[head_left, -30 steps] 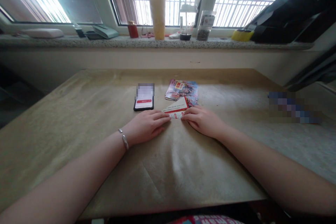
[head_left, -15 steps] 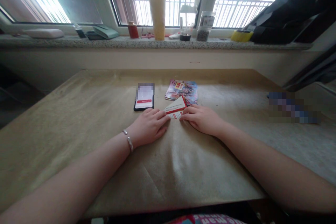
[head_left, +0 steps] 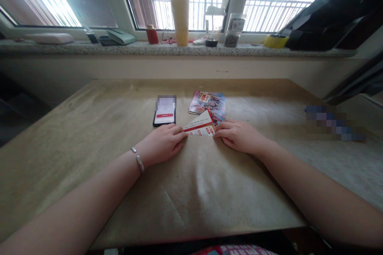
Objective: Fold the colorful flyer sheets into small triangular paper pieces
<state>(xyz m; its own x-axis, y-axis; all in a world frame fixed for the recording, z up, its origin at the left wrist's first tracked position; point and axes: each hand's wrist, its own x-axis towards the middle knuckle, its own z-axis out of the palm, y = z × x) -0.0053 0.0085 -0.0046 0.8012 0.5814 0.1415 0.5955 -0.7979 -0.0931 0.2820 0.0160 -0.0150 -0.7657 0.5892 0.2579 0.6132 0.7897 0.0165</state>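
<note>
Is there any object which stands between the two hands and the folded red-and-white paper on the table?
Nothing visible does. The left hand and right hand both have fingertips at the near edge of the folded paper. The phone lies beyond the left hand, and the picture leaflets on the paper's far side.

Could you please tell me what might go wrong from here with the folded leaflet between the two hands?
The left hand is close to the near edge of the smartphone, so a forward slip might nudge it. The folded leaflet appears to overlap the near side of the stack of flyers, so pushing the leaflet forward could disturb that stack.
</note>
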